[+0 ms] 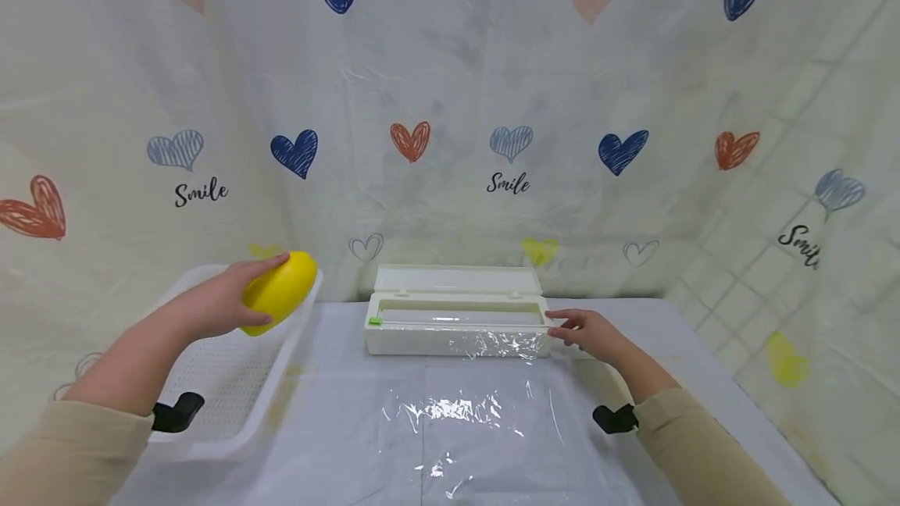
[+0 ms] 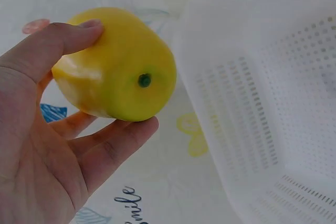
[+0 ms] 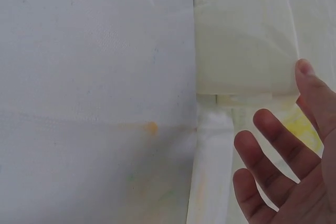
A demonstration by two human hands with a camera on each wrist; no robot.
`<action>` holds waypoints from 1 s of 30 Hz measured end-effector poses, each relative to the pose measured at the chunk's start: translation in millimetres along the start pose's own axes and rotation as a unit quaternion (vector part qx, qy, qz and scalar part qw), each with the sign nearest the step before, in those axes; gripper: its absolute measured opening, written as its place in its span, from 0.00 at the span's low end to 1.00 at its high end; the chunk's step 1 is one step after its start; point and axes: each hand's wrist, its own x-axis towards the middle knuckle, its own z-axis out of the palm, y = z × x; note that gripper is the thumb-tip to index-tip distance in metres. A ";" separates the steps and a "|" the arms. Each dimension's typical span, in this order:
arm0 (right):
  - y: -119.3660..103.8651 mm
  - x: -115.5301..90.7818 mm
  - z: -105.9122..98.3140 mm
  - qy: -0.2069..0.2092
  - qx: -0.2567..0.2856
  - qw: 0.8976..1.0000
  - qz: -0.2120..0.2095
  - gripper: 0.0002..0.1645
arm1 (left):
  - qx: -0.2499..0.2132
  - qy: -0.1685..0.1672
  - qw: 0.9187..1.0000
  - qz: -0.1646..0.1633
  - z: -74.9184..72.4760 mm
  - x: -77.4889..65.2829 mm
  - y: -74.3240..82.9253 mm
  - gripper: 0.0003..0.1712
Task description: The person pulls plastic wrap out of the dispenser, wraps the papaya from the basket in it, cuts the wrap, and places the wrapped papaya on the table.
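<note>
My left hand (image 1: pixel 228 299) grips a yellow mango (image 1: pixel 284 287) in the air, over the far right side of a white basket (image 1: pixel 309 318). The left wrist view shows the mango's (image 2: pixel 113 61) green stem nub, with the thumb on top and the fingers underneath. A white cling film dispenser (image 1: pixel 415 342) stands at the back middle, its lid (image 1: pixel 457 279) raised. Clear film (image 1: pixel 450 412) stretches from it over the table's front. At the dispenser's right end, the thumb and fingertips of my right hand (image 1: pixel 587 332) touch its edge. Those fingers (image 3: pixel 273 177) are spread and loosely extended in the right wrist view.
A green slider (image 1: pixel 376 321) sits at the dispenser's left end. The white table (image 1: pixel 619 451) meets a wall sheet (image 1: pixel 450 84) printed with hearts, behind and at the right. The basket's perforated wall (image 2: pixel 236 124) stands beside my left hand.
</note>
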 end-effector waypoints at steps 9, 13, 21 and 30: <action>-2.6 -4.0 0.6 -0.004 -0.002 1.000 0.024 0.34 | 0.023 -0.023 0.999 0.029 21.1 8.2 63.1 0.52; -4.2 -4.4 0.9 -0.002 -0.009 1.000 0.028 0.34 | 0.029 -0.040 0.998 0.050 37.0 11.7 91.6 0.51; -9.6 -5.0 4.2 0.001 -0.002 0.999 0.035 0.32 | 0.036 -0.070 0.993 0.087 82.2 24.4 126.4 0.50; -7.4 -7.7 4.2 0.001 0.016 0.999 0.045 0.32 | 0.084 -0.112 0.975 0.175 138.6 47.2 159.9 0.50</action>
